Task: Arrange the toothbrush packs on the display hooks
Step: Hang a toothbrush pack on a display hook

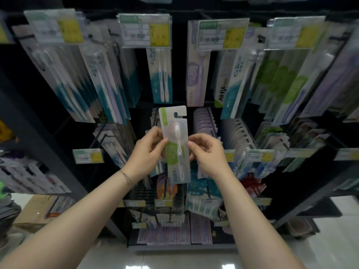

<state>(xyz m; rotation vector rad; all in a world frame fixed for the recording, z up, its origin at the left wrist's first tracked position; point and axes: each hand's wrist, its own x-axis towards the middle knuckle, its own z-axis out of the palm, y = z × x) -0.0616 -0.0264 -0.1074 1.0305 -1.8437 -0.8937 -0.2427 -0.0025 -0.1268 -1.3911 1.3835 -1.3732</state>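
Note:
I hold one toothbrush pack [175, 133] upright in front of the display, a white and green card with a clear blister and a hook slot at its top. My left hand [148, 150] pinches its left edge and my right hand [206, 152] pinches its right edge, both at mid height. The pack hangs on no hook. Behind it, rows of toothbrush packs [161, 74] hang on the display hooks of the black rack.
Price tags [144, 30] front the upper hooks and more price tags [88, 156] sit lower down. Purple packs [204, 121] fill the hook right of my pack. A cardboard box [35, 212] stands on the tiled floor at the left.

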